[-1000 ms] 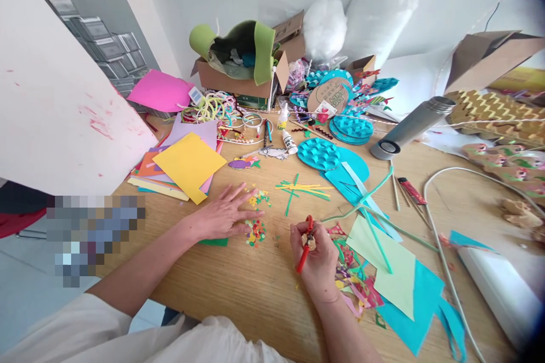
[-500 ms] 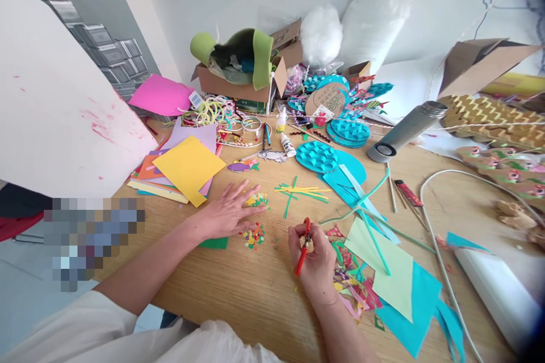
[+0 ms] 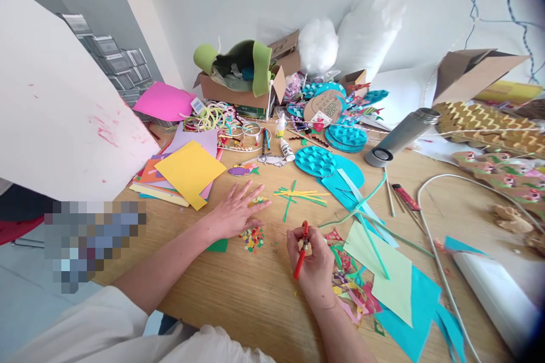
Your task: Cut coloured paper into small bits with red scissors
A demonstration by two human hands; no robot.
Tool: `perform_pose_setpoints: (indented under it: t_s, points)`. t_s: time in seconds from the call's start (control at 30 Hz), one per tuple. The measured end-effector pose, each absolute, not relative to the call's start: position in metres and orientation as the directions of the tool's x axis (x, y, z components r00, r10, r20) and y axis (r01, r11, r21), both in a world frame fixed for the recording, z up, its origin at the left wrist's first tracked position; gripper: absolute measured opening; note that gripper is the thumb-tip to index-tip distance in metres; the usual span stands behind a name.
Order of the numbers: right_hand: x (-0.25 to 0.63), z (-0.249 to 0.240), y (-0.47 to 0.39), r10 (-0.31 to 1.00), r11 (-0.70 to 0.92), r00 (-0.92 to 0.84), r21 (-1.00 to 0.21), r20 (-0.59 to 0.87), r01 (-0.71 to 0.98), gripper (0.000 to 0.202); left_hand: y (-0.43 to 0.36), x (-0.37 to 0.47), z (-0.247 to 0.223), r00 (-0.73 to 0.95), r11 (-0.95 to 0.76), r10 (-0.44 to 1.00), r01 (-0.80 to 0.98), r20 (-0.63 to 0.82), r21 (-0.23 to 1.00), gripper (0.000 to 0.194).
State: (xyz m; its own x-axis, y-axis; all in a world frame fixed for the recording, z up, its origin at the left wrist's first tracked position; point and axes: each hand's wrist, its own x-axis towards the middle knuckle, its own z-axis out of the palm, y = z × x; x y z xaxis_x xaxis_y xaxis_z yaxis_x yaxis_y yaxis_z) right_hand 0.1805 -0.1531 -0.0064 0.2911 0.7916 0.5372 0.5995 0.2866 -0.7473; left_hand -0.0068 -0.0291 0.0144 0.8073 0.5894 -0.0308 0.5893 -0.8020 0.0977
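My left hand [image 3: 234, 212] lies palm down with fingers spread, partly covering a small heap of yellow and green paper bits [image 3: 258, 200]. Just beside its thumb sits a pile of mixed-colour paper bits [image 3: 252, 239]. A green paper piece [image 3: 218, 245] shows under the wrist. My right hand [image 3: 317, 264] is closed around red-handled scissors [image 3: 300, 265]; their blades are mostly hidden. Beyond the two hands, thin yellow and green paper strips [image 3: 300, 196] lie crossed. Coloured paper scraps [image 3: 355, 289] are heaped to the right of my right hand.
Coloured sheets [image 3: 189, 167] are stacked at left. Glue bottles [image 3: 286, 151], a paper fish [image 3: 240, 171] and blue textured ovals [image 3: 315, 161] lie farther back. A metal flask [image 3: 402, 139] leans at right, near a white cable [image 3: 419, 198] and blue sheets [image 3: 409, 332]. Boxes [image 3: 236, 92] stand along the wall.
My left hand has shifted slightly to the right over the yellow and green bits. My right hand keeps holding the scissors almost in place. The view has tilted slightly.
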Motion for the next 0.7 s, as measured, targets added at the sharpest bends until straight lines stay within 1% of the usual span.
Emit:
perform_pose_setpoints:
  t_s: [0.13, 0.27, 0.47, 0.6, 0.7]
  points:
    - [0.181, -0.006, -0.153, 0.786, 0.28, 0.298, -0.742, 0.541, 0.609, 0.014, -0.027, -0.001, 0.014, 0.798, -0.791, 0.601, 0.603, -0.052, 0.103, 0.058]
    - [0.184, -0.005, -0.153, 0.766, 0.265, 0.326, -0.735, 0.553, 0.624, 0.014, -0.024, -0.012, 0.014, 0.781, -0.775, 0.623, 0.622, -0.033, 0.112, 0.058]
    - [0.188, -0.004, -0.153, 0.746, 0.233, 0.361, -0.728, 0.559, 0.645, 0.012, -0.031, -0.042, 0.018, 0.701, -0.697, 0.713, 0.705, 0.017, 0.131, 0.054]
    - [0.189, -0.004, -0.152, 0.733, 0.196, 0.386, -0.718, 0.559, 0.668, 0.012, -0.042, -0.053, 0.018, 0.75, -0.751, 0.658, 0.644, 0.073, 0.146, 0.046]
    - [0.188, -0.005, -0.151, 0.738, 0.195, 0.376, -0.711, 0.56, 0.675, 0.012, -0.044, -0.051, 0.017, 0.779, -0.777, 0.622, 0.604, 0.074, 0.177, 0.044]
